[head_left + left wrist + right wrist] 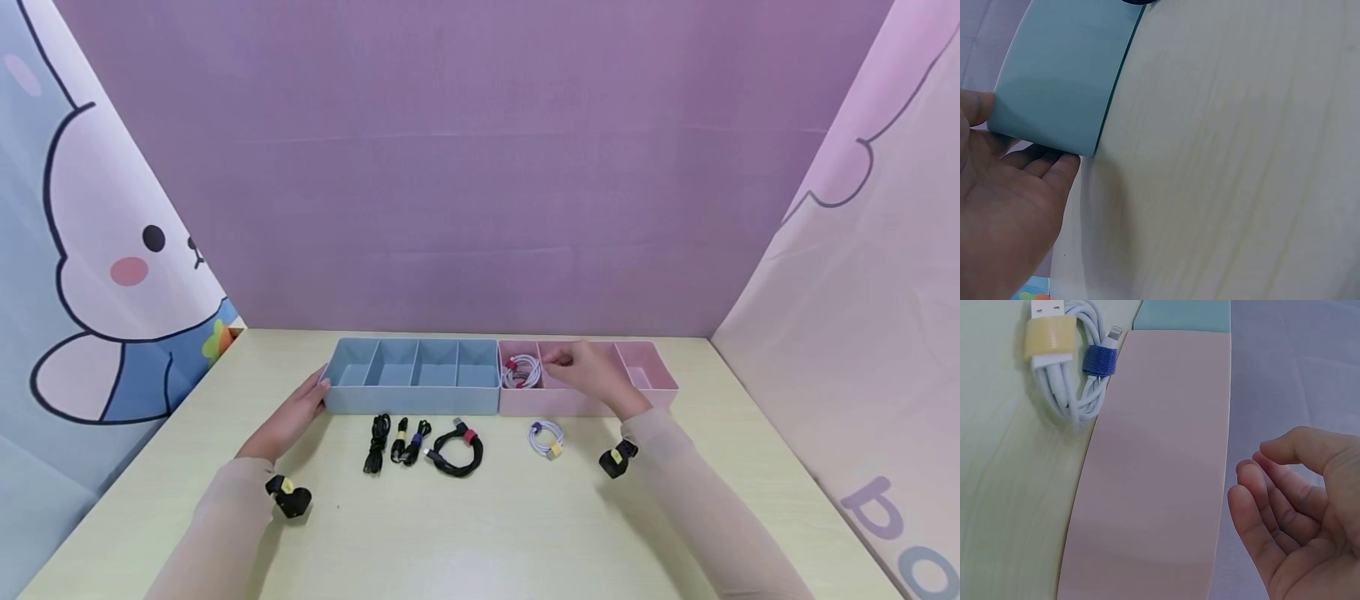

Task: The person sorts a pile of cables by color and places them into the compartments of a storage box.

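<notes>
I can see the right hand (595, 377) at the pink tray (555, 405), hiding part of its middle; the fingers are loosely bent, nothing visible between the tips. By its left edge lie coiled white cables (530, 375), too overlapped to count, their undersides lost behind the front wall. The left hand (295, 412) rests relaxed fingers against the left end of the blue tray (412, 402), some fingertips hidden past its corner.
</notes>
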A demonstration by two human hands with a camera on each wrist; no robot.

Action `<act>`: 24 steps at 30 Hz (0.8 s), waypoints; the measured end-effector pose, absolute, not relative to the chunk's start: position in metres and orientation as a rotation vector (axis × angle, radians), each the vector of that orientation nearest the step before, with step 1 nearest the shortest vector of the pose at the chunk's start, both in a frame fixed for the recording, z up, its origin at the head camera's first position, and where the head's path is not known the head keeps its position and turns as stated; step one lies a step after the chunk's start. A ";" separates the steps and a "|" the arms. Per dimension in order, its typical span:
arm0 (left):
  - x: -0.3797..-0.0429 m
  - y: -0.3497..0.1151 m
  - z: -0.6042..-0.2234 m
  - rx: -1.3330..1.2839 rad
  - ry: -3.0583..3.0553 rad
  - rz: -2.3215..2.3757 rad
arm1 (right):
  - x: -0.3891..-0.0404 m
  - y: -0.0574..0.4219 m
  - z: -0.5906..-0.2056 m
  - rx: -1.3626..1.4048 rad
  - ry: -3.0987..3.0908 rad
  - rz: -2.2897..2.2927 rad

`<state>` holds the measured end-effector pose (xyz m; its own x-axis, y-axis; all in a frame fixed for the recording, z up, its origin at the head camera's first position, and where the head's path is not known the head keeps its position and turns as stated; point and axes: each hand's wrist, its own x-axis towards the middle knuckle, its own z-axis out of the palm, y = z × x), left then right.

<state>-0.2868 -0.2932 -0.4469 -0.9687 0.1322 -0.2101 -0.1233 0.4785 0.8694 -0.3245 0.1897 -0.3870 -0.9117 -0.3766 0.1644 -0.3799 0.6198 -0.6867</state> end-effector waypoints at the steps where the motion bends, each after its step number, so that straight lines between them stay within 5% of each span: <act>1: -0.287 -0.293 -0.447 0.007 2.478 1.486 | -0.324 0.190 -0.387 0.658 -2.821 1.202; 24: -0.287 -0.293 -0.447 -0.027 2.479 1.482 | -0.295 0.200 -0.398 0.645 -2.780 1.077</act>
<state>-0.2874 -0.2926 -0.4473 -0.9679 0.1130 -0.2247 -0.1444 0.4818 0.8643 -0.2946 0.2001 -0.3975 -0.9066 -0.3526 0.2317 -0.4166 0.6618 -0.6232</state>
